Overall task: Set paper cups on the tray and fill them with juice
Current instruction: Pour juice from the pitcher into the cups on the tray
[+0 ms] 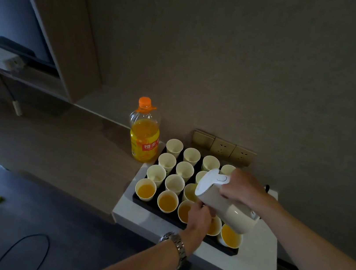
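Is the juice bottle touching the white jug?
Apart. The head view shows the juice bottle standing left of the tray, with empty paper cups between it and the white jug.

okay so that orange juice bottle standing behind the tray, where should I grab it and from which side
Judging from its pose, take the juice bottle around the clear narrowed shoulder just under the orange cap, coming from its left. It stands upright, and paper cups on the tray crowd its right side, with the wall close behind. A grip above the label looks slimmer to wrap.

Dim room, bluish light from the left (edges bowed by the lens), lower corners blurred.
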